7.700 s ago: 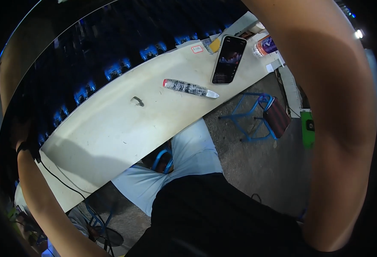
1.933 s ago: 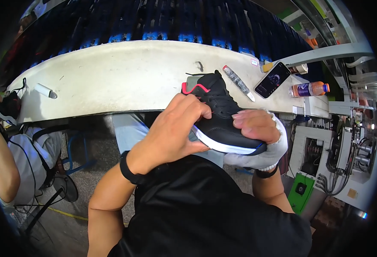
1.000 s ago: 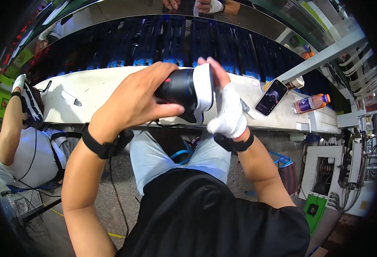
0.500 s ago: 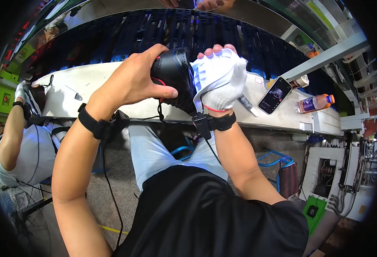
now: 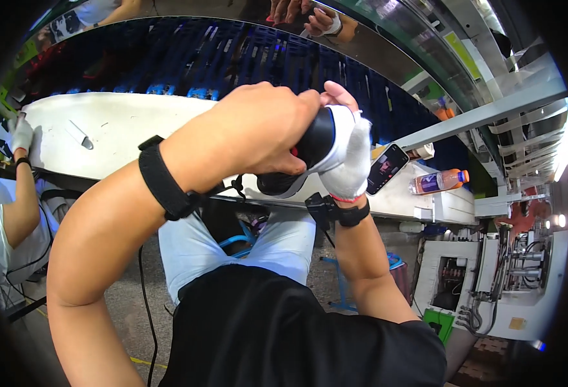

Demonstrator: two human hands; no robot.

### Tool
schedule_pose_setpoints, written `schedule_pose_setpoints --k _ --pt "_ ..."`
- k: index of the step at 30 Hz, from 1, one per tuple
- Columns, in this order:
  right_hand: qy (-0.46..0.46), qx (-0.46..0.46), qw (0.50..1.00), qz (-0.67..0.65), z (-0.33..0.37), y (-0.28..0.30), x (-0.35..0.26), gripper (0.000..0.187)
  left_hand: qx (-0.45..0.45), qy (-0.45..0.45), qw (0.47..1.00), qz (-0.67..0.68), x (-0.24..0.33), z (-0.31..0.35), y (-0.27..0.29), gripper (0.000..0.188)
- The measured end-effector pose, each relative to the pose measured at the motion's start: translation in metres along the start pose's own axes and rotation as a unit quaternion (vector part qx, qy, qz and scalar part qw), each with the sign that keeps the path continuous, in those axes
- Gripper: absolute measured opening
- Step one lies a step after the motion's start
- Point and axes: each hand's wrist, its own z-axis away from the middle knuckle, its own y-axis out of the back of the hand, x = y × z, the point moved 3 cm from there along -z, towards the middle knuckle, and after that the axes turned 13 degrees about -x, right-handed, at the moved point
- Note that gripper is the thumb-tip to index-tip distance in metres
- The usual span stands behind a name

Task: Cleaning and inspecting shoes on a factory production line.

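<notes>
A black shoe (image 5: 315,143) with a white sole edge (image 5: 342,137) is held up over the near edge of the white bench, heel and collar partly covered by my hands. My bare left hand (image 5: 258,126) reaches across its upper, thumb bent on the near side and fingers curled over the far side. Around the sole side closes my right hand (image 5: 351,155) in a white glove with bare fingertips. A black lace (image 5: 237,187) dangles below my left wrist. Both wrists carry black straps with small devices.
Beyond the white bench (image 5: 129,129) runs a dark slatted conveyor (image 5: 251,58). On the bench lie a small pointed tool (image 5: 84,137), a phone (image 5: 388,168) and an orange-capped bottle (image 5: 435,182). A co-worker's gloved hand (image 5: 22,135) is at the left end. A grey bar (image 5: 484,116) crosses at right.
The shoe has turned and tilted in my hands, so its white sole edge faces right. My left hand has moved right, across the upper. My view has shifted somewhat to the right.
</notes>
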Motion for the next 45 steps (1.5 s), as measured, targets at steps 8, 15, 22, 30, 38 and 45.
schedule_pose_setpoints --k 8,15,22,30,38,45 --pt "-0.098 0.062 0.993 0.032 0.032 0.02 -0.036 0.055 0.069 -0.097 0.992 -0.028 0.036 -0.017 -0.015 0.057" --pt "-0.104 -0.031 0.854 0.509 0.05 0.003 -0.073 0.035 0.097 -0.173 0.98 -0.014 0.045 -0.006 -0.015 0.06" --pt "0.108 0.035 0.968 0.224 0.118 -0.036 -0.014 0.098 0.018 -0.128 0.981 -0.142 0.026 0.043 0.006 0.091" --pt "0.165 -0.013 0.858 0.486 0.121 -0.041 0.04 0.053 -0.07 0.006 0.992 0.108 0.051 0.122 -0.022 0.119" --pt "0.172 -0.095 0.884 0.424 0.096 -0.073 0.065 0.049 0.007 0.125 0.986 0.11 0.007 0.151 -0.062 0.118" --pt "0.001 -0.099 0.901 0.422 0.067 -0.051 0.053 0.091 0.081 0.125 0.983 0.104 0.002 0.162 -0.082 0.083"
